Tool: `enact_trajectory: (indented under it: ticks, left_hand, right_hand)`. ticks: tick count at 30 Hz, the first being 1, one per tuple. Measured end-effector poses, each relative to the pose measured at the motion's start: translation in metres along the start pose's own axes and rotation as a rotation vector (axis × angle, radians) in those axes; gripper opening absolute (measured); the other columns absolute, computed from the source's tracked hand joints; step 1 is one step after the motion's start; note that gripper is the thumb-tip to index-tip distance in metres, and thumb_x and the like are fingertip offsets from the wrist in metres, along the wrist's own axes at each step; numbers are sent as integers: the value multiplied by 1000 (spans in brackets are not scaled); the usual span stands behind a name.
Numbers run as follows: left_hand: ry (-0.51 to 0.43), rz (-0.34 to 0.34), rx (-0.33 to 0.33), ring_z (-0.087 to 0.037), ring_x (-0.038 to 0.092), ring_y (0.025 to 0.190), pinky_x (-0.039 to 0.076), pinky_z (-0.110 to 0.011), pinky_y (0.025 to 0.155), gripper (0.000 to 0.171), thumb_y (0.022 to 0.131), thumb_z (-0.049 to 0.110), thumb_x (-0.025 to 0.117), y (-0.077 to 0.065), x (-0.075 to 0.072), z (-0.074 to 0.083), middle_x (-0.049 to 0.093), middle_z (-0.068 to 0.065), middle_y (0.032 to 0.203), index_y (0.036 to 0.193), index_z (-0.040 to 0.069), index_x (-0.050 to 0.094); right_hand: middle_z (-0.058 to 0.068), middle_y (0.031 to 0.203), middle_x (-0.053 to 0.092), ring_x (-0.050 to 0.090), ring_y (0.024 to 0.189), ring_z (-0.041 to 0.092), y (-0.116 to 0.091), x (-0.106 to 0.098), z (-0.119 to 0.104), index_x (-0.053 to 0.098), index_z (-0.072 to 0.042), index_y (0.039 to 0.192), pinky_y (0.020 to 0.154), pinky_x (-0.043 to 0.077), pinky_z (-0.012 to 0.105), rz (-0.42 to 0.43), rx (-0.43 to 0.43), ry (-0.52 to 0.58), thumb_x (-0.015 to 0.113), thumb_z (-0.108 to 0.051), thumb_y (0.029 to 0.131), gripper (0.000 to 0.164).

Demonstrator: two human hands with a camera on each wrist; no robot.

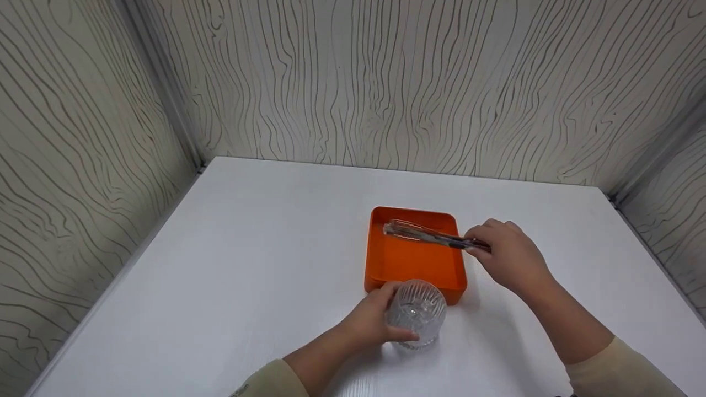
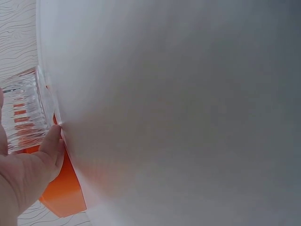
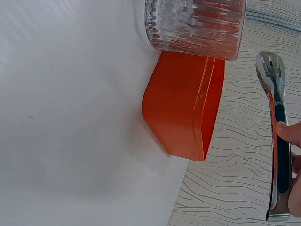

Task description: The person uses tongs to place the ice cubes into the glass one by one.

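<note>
A clear ribbed glass (image 1: 417,317) stands on the white table at the near side of an orange tray (image 1: 372,259). My left hand (image 1: 372,320) holds it from the left, thumb in front and fingers behind. Above the tray, my right hand (image 1: 510,253) grips metal tongs (image 1: 424,236) with dark handle inlays. Their slotted head (image 3: 272,70) points left over the tray. In the left wrist view the glass (image 2: 28,110) lies within the curve of the left hand (image 2: 33,169). Nothing shows in the tongs.
The white table (image 1: 248,248) spreads on both sides of the tray. Wood-grain patterned panels (image 1: 353,82) stand at the back and sides, with grey metal posts (image 1: 165,82) at the corners.
</note>
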State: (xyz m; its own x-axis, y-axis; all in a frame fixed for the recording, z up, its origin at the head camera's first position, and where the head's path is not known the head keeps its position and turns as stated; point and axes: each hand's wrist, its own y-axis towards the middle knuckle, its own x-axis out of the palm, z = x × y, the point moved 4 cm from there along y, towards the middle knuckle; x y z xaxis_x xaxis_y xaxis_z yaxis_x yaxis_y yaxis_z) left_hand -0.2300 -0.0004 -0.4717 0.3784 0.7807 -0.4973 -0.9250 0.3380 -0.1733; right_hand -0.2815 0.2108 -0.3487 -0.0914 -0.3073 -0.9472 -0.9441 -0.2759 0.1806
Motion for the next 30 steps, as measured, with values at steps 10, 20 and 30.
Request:
enact_trajectory:
  ticks: [10,20,30]
  left_hand:
    - [-14,-5,-19,-9,47,109,38,-42,101,74,59,41,82,0,1,-1,48,21,117,120,43,39]
    - [-24,-7,5,-8,48,110,38,-41,100,75,60,40,82,-1,-1,2,49,19,118,122,37,40]
    - [-52,-11,13,-6,48,109,39,-40,100,73,60,38,83,0,1,1,49,23,116,119,41,40]
  right_hand:
    - [-7,82,56,44,80,18,-33,-17,8,67,-20,91,63,43,31,17,-38,3,68,-11,81,14]
    - [-18,80,51,39,74,10,-62,-28,12,64,-28,87,59,37,25,66,-111,-10,71,-8,77,23]
    - [-24,78,49,36,73,4,-78,-27,15,63,-33,84,58,36,21,109,-145,-5,74,-6,73,32]
